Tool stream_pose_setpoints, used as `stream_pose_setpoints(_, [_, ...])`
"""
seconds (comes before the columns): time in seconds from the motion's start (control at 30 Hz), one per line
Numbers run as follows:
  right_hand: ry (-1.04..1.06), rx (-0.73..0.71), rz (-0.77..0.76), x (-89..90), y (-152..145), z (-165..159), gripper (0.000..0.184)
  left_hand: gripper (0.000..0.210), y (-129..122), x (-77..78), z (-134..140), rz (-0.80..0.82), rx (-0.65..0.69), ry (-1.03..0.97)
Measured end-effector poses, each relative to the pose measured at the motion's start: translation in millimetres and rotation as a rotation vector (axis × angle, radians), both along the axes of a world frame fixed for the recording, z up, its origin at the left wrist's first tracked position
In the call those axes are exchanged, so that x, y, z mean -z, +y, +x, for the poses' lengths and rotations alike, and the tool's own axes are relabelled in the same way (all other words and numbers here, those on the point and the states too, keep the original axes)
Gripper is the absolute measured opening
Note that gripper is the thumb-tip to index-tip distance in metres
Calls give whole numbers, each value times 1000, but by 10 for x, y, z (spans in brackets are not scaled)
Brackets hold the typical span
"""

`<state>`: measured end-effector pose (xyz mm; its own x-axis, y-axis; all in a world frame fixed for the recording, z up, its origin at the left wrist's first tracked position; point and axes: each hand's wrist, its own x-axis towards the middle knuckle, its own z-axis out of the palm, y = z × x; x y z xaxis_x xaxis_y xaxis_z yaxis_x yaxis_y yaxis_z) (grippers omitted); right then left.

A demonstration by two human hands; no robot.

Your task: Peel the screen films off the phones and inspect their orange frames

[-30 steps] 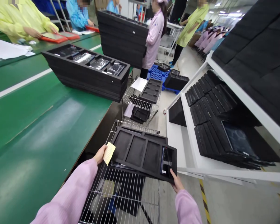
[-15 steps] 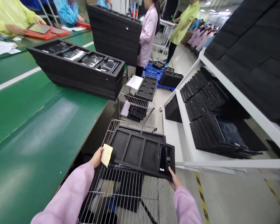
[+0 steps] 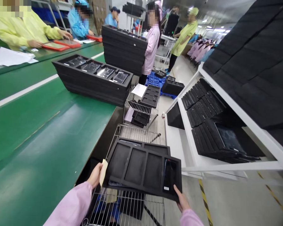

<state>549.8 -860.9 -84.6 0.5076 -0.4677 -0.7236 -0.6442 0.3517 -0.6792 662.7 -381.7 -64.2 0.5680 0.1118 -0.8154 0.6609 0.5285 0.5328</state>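
A black foam tray (image 3: 145,171) with a row of compartments is tilted over the wire cart. One dark phone-like panel (image 3: 170,174) with a white label lies in its rightmost compartment; the others show bare foam. My right hand (image 3: 182,199) is closed on the tray's near right corner, thumb on the top rim. At the left end, my left hand (image 3: 95,175) pinches a yellow paper slip (image 3: 103,171) against or beside the tray; whether it also grips the foam is hidden. Beneath lies another foam tray (image 3: 157,148), mostly covered, with a panel edge showing.
Stacked foam trays (image 3: 94,80) holding wrapped panels stand on the green table (image 3: 49,157) at left. A white shelf (image 3: 240,169) with upright dark trays is at right. Behind the wire cart (image 3: 132,204) stands a second cart (image 3: 141,108). A person in pink (image 3: 153,47) stands beyond.
The view has tilted upward and shifted a little left. Both hands still hold the same tray and slip, and the yellow slip has turned more edge-on.
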Motion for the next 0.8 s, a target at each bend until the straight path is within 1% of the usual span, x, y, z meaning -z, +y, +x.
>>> stream_pose_setpoints(0.07, [-32,13,-30,-50,-22,234,47,28,22,-31,250,-9,-8,-7])
stream_pose_setpoints(0.13, [-78,21,-57,-81,-23,545,40,29,30,-59,577,-24,-11,-46])
stream_pose_setpoints(0.2, [-98,23,-78,-65,15,857,32,30,34,-71,921,-41,-12,-97])
stream_pose_setpoints(0.3, [-117,-15,-73,83,131,1192,26,32,55,-21,1325,-43,-15,-133])
stream_pose_setpoints(0.37, [-116,-38,-58,233,201,1301,25,34,82,58,1457,-44,-5,-130])
stream_pose_setpoints(0.43, [-119,-48,-50,364,229,1346,25,34,107,147,1478,-42,8,-117])
stream_pose_setpoints(0.5, [-127,-52,-56,436,206,1359,25,34,116,222,1423,-29,13,-101])
stream_pose_setpoints(0.57, [-131,-56,-68,446,155,1350,25,33,111,278,1326,-6,9,-86])
stream_pose_setpoints(0.67, [-125,-65,-83,410,100,1277,23,31,106,340,1162,22,3,-77])
stream_pose_setpoints(0.8, [-107,-72,-112,396,120,1125,23,29,124,399,1016,42,9,-75])
